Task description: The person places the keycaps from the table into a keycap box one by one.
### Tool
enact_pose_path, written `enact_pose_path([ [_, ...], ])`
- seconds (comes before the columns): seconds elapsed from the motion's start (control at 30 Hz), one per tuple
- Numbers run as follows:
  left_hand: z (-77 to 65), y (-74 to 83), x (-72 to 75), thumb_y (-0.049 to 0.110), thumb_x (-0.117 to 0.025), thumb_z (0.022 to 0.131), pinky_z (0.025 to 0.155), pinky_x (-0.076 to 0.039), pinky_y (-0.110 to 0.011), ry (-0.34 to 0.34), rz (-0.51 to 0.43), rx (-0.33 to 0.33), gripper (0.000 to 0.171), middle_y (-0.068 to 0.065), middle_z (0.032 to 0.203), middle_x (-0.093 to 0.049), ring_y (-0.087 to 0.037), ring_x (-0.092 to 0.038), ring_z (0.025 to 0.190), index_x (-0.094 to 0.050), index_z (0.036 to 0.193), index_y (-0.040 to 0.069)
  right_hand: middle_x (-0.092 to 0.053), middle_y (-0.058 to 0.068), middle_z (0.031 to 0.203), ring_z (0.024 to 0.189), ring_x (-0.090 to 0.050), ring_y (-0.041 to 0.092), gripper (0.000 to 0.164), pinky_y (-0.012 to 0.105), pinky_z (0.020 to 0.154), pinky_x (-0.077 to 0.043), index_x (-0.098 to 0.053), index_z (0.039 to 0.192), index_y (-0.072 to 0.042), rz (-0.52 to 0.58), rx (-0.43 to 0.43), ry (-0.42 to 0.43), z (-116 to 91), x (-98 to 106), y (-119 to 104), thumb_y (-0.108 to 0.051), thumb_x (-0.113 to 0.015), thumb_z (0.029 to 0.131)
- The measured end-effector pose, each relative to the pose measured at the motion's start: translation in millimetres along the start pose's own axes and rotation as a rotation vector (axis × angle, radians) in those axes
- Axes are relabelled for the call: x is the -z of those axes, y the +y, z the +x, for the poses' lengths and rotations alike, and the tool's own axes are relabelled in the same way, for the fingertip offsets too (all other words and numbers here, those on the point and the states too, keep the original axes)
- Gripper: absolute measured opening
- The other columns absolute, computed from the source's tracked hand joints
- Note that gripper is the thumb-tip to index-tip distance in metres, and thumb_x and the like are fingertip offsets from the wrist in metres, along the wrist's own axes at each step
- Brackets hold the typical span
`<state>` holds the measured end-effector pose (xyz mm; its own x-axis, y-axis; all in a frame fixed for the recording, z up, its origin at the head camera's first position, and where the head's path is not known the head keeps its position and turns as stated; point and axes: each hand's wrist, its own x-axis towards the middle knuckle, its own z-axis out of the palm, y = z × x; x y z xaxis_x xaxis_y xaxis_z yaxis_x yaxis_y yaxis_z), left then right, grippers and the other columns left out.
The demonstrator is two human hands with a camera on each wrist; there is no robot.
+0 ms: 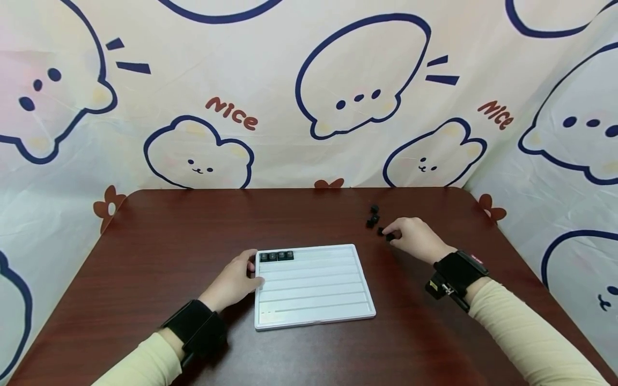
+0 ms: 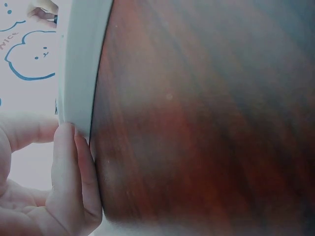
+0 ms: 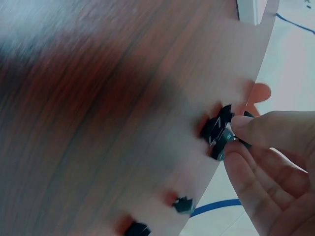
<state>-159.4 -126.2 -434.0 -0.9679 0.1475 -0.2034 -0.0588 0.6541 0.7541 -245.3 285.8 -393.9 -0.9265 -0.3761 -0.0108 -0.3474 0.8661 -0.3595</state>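
A white ridged tray (image 1: 314, 287) lies on the table, with a short row of black keycaps (image 1: 277, 256) at its upper left corner. My left hand (image 1: 235, 281) grips the tray's left side, thumb on the rim; in the left wrist view its fingers (image 2: 66, 157) press against the tray's edge (image 2: 81, 73). To the tray's upper right, my right hand (image 1: 417, 237) pinches a black keycap (image 1: 390, 236) between thumb and fingertips. The right wrist view shows this keycap (image 3: 222, 143) at the fingertips, with others close behind it.
Several loose black keycaps (image 1: 373, 220) lie on the brown table (image 1: 193, 225) just beyond the right hand. Two more keycaps (image 3: 183, 205) appear low in the right wrist view. A printed cloth (image 1: 280, 64) hangs behind the table and along its sides.
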Motion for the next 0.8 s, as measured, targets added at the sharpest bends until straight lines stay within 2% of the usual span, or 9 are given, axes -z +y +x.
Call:
enact_pose_path([
  [0.4,-0.2,-0.7,0.3,0.002,-0.073,0.091,0.069,-0.045,-0.034,0.003,-0.002,-0.005,0.07,-0.013,0.105,-0.054,-0.022,-0.051,0.083,-0.039,0.15,-0.008,-0.07,0.014,0.108,0.089,-0.06,0.024,0.024,0.036,0.075,-0.054,-0.076,0.112,0.002,0.001,0.065,-0.04,5,-9,-21,0.006,-0.072,0.089],
  [0.67,-1.2,0.5,-0.4,0.002,-0.073,0.09,0.068,-0.044,-0.033,0.011,-0.003,0.008,0.069,-0.012,0.104,-0.053,-0.022,-0.051,0.081,-0.039,0.15,-0.007,-0.07,0.016,0.112,0.098,-0.066,0.026,0.024,0.04,0.08,-0.057,-0.077,0.112,0.001,-0.006,0.123,-0.041,9,-12,-37,0.004,-0.075,0.088],
  [0.8,-1.5,0.7,0.2,0.002,-0.073,0.091,0.068,-0.044,-0.033,0.011,-0.004,0.004,0.069,-0.013,0.104,-0.053,-0.022,-0.051,0.081,-0.039,0.15,-0.008,-0.069,0.013,0.111,0.098,-0.066,0.025,0.024,0.037,0.079,-0.057,-0.077,0.112,0.0,-0.007,0.14,-0.034,12,-13,-45,0.003,-0.077,0.088],
])
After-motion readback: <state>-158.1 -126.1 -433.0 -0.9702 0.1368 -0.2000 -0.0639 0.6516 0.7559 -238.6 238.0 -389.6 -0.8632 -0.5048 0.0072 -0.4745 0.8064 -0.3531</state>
